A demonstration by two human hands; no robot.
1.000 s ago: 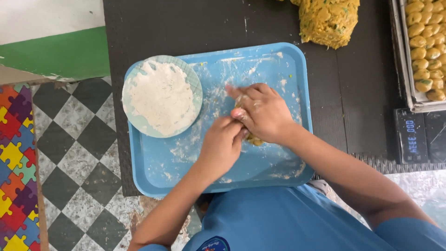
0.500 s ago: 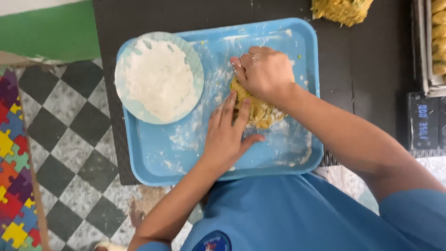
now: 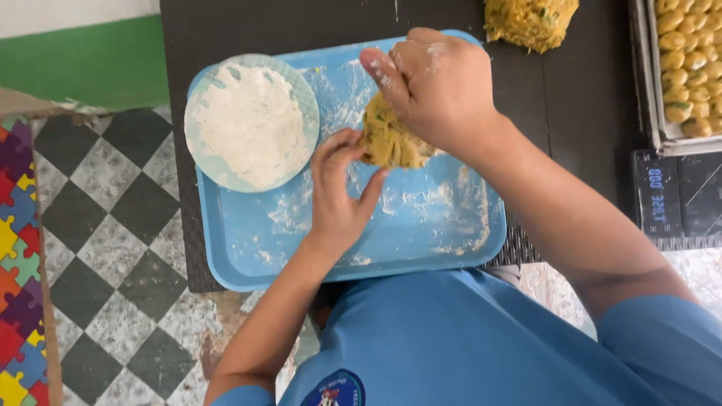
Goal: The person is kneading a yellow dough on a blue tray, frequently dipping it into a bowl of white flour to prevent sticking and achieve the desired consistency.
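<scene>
Your right hand (image 3: 440, 86) cups over the far side of a yellow dough lump (image 3: 391, 139) on the floured blue tray (image 3: 421, 233), while your left hand (image 3: 338, 192) presses its open fingers against the lump's near left edge. Just left of your hands, a pale plate of flour (image 3: 250, 122) sits on the tray's far left corner. Further right on the dark table (image 3: 579, 83) you have a larger dough mass (image 3: 530, 21) at the far edge, a tray of shaped yellow pieces (image 3: 688, 64), and a digital scale (image 3: 677, 197).
</scene>
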